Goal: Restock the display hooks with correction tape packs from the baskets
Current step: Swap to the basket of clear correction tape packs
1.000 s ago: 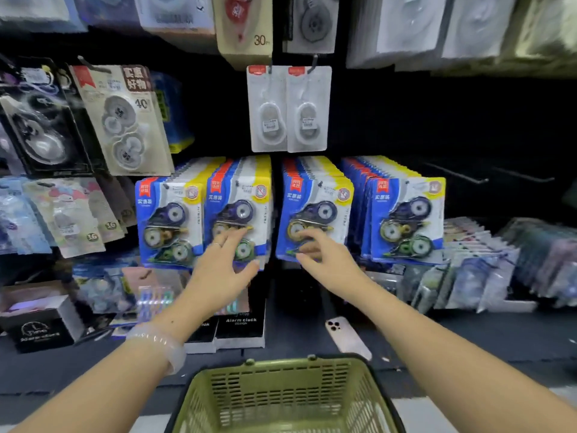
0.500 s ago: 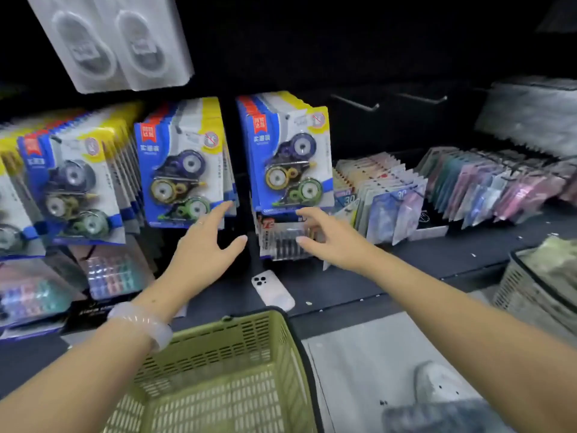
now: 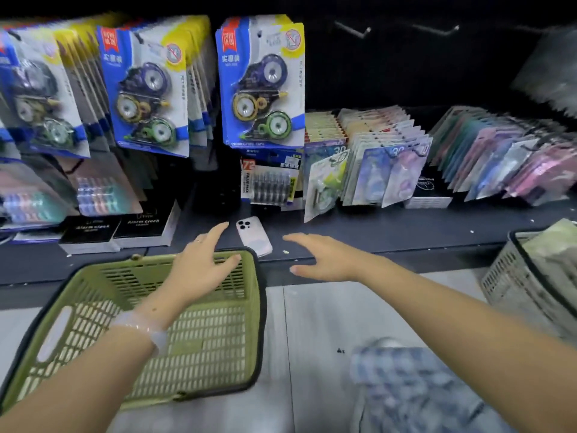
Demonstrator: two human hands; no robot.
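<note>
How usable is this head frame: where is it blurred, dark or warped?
Head view: motion blur smears the left packs, the right-edge basket and the patterned cloth at the bottom; the middle pack and phone stay readable; the back wall behind the bare hooks is nearly black; wide-angle bending tilts the shelf edge.

Phone [image 3: 253,235] on shelf [image 3: 406,229] behind basket [image 3: 199,332]

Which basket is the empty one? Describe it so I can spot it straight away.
Start at the dark shelf under the hanging correction tape packs. On the floor against its front edge, below the white phone, sits the green basket, under the left hand. Unlike the grey basket at the far right, nothing shows inside it.
</note>
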